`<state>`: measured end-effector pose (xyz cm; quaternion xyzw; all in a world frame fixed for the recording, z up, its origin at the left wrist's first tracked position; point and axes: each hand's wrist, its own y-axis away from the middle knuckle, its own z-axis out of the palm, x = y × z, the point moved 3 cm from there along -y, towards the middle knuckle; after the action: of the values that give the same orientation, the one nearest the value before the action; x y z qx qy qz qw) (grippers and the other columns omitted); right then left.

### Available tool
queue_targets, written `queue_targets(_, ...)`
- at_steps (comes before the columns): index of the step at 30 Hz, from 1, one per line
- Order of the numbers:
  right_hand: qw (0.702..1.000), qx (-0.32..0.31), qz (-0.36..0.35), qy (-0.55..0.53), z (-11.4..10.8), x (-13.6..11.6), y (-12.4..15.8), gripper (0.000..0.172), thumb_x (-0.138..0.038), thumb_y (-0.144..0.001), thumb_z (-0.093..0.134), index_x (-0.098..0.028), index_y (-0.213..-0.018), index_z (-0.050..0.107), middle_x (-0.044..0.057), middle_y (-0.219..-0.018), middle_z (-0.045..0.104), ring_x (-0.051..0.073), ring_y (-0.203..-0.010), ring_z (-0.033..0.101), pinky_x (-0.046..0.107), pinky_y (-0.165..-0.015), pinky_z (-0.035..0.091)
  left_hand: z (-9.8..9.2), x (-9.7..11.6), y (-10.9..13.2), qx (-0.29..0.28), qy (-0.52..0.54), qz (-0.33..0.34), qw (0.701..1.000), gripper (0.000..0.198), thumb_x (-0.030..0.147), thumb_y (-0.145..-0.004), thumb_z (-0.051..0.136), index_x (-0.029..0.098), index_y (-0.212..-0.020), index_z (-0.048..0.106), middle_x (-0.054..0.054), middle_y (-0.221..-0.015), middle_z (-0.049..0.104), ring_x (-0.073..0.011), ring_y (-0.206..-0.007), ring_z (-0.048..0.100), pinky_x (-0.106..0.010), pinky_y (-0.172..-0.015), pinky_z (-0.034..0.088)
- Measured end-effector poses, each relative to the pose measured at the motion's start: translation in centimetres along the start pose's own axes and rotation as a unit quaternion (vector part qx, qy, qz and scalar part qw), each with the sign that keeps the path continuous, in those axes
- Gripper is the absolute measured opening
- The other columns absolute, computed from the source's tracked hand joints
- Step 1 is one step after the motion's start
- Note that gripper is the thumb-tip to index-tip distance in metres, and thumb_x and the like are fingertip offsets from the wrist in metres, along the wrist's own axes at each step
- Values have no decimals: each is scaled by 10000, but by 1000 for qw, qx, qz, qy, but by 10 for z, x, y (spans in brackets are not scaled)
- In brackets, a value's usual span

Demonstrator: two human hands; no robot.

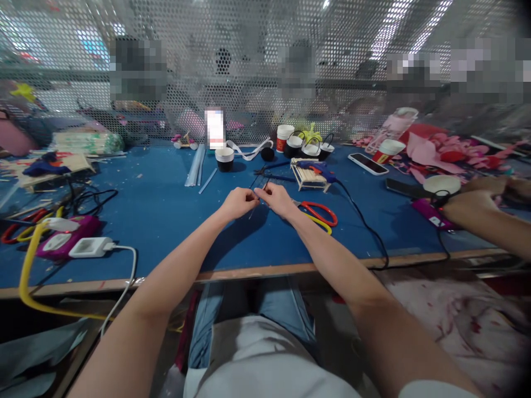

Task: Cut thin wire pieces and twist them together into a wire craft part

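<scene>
In the head view my left hand [239,202] and my right hand [277,198] meet over the middle of the table, fingertips nearly touching. Both are closed in a pinch on a thin dark strand [253,180], whose ends poke out above and below the fingers. Its material is too small to make out. Beside my right wrist lie scissors [323,212] with red and yellow handles, partly covered by the wrist. Just beyond my hands is a dark tool with blue handles [280,177], perhaps pliers. A blue glue gun [317,166] rests on a small wooden stick rack [305,177].
Glue sticks [194,166] and a black-and-white paper cup [225,160] stand behind. More cups [294,146], white ribbon [249,153] and a phone [368,164] lie farther back. A purple power strip [68,237] is left; another person's arm [481,207] reaches in at right.
</scene>
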<state>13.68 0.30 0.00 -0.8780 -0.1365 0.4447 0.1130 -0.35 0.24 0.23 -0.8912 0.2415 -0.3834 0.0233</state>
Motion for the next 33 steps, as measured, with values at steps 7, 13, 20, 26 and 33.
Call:
queue_targets(7,999,46,3,22,1,4,-3,384,-481,-728,559,-178,-541,417,-23,-517,447,104,-534,395,247,-519,279,1,6,2,32,-25,-8,999,211,285,-695,529,116,-684,656,-35,-601,595,-113,-546,460,-230,-535,325)
queue_targets(13,999,-16,4,-28,1,0,1,370,-519,-787,475,-178,-642,459,-16,-547,503,92,-490,450,218,-468,343,-2,3,1,20,5,-10,1000,219,294,-684,530,109,-671,647,-25,-583,585,-104,-541,456,-215,-511,329)
queue_targets(20,998,-42,15,-39,-1,-2,3,335,-484,-787,495,-168,-675,481,-15,-513,505,89,-443,451,211,-430,340,2,-5,-1,4,48,-10,999,225,303,-669,540,108,-691,651,-26,-615,610,-99,-548,481,-204,-503,358)
queue_targets(26,1000,-14,16,-18,-2,-5,2,360,-501,-787,478,-171,-645,477,-28,-471,460,95,-455,425,219,-441,309,-2,-6,-3,-5,83,-10,997,247,220,-648,532,106,-816,673,-53,-759,677,-121,-647,567,-213,-577,423)
queue_targets(33,1000,-13,9,0,-3,-6,3,359,-493,-788,484,-170,-630,485,-15,-488,477,108,-495,448,230,-475,317,-12,1,1,-4,0,-5,1000,225,273,-666,554,128,-774,688,-51,-712,676,-133,-627,568,-216,-551,399)
